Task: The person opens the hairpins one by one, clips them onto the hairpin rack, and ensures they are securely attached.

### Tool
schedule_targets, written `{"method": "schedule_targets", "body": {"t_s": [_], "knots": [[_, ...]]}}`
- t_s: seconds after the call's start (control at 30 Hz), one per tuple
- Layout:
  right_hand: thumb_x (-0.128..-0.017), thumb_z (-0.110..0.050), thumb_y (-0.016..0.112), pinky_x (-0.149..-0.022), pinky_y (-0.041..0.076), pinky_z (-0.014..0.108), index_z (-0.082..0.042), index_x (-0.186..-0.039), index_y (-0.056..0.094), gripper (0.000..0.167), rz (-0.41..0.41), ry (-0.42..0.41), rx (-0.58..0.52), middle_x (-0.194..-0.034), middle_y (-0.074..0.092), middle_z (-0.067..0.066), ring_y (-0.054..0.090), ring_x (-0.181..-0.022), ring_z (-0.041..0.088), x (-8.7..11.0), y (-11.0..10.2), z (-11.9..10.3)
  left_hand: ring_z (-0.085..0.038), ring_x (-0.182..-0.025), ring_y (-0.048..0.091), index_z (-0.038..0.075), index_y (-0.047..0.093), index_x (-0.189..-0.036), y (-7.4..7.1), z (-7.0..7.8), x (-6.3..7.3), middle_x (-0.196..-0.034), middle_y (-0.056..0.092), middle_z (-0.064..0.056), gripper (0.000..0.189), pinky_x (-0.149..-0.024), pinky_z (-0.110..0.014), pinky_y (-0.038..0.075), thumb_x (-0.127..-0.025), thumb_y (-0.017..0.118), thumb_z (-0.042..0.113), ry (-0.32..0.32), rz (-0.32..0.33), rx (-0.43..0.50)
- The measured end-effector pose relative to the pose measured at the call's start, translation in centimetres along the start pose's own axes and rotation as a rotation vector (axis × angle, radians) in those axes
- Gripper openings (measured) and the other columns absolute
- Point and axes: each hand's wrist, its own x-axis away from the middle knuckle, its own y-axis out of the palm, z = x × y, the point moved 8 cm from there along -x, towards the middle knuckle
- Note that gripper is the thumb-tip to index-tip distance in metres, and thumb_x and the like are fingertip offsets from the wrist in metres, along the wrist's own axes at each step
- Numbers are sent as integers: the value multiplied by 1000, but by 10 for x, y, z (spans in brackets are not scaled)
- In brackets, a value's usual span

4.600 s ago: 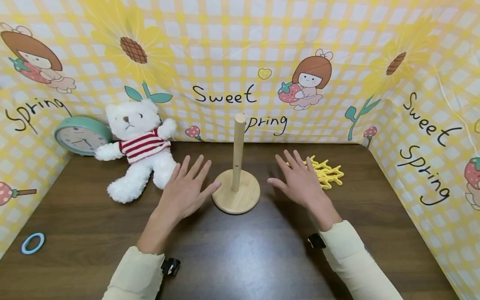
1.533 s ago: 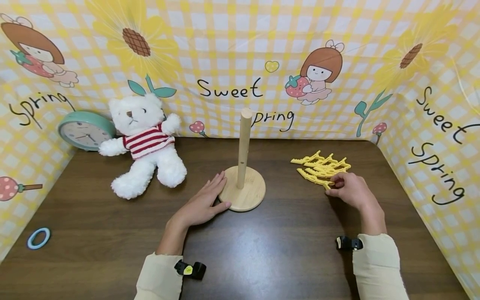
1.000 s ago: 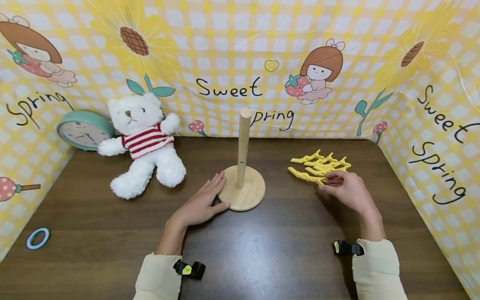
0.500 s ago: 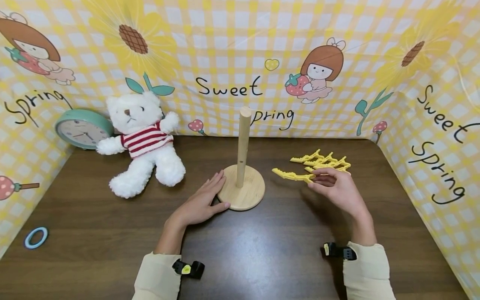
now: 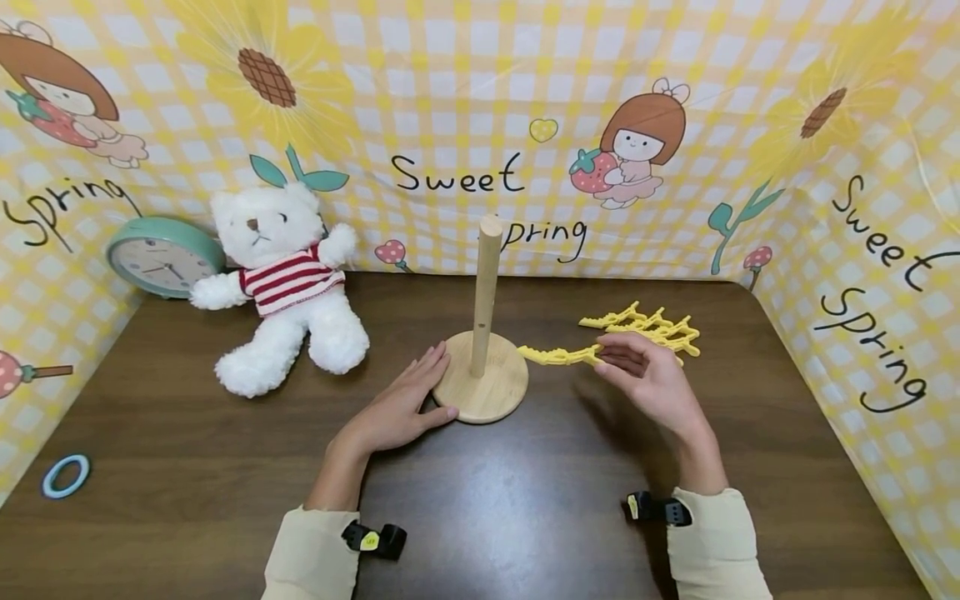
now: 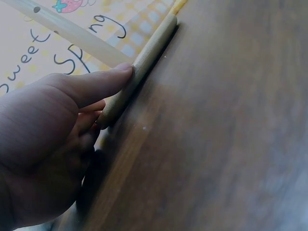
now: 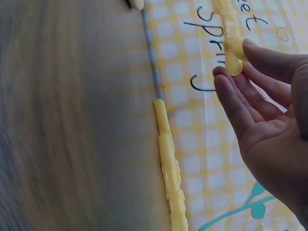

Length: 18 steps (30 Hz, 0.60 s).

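Note:
My right hand [image 5: 648, 379] pinches a yellow hair clip [image 5: 557, 357] at its forked end, between thumb and fingertips. The clip is raised off the table, its toothed front overlapping the right rim of the round base in the head view. In the right wrist view, the clip [image 7: 229, 29] hangs high above the tabletop. A wooden stand [image 5: 480, 392] with an upright rod stands mid-table. My left hand [image 5: 397, 407] rests against the left edge of its base, fingers fairly straight, with the thumb tip on the rim in the left wrist view.
Several more yellow hair clips [image 5: 660, 329] lie behind the right hand. A white teddy bear [image 5: 296, 292] in a striped shirt and a green clock [image 5: 165, 257] are at the back left. A light blue ring [image 5: 66, 477] lies near the left edge. A checked cloth [image 5: 450, 100] forms the walls.
Both hands hovered apart at first. The left hand settled on the stand's base; the right took one clip from the pile, lifted it and carried it left toward the stand.

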Motion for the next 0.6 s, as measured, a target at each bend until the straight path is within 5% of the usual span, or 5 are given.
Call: {"method": "schedule_targets", "body": {"t_s": [0.2, 0.43, 0.6], "knots": [[-87, 13, 72, -91, 56, 25, 13, -118, 66, 32, 39, -105, -17, -116, 66, 25, 68, -104, 29, -2, 12, -7, -31, -155, 5, -4, 21, -159, 1, -1, 1, -168, 8, -15, 83, -125, -49, 7, -100, 67, 31, -6, -4, 10], [-81, 20, 73, -88, 58, 31, 14, -113, 69, 33, 75, -252, -45, -111, 66, 26, 71, -100, 22, -3, 23, -22, -32, -155, 5, -4, 21, -159, -1, -1, 1, -168, 9, -15, 83, -125, -49, 8, -100, 67, 31, -10, 0, 14], [-80, 18, 76, -85, 59, 30, 11, -110, 72, 31, 88, -285, -16, -105, 69, 21, 71, -95, 28, -3, 29, -26, -31, -155, 5, -4, 21, -159, -1, 0, 0, -168, 9, -15, 83, -125, -48, 8, -99, 67, 31, -14, -1, 22]]}}
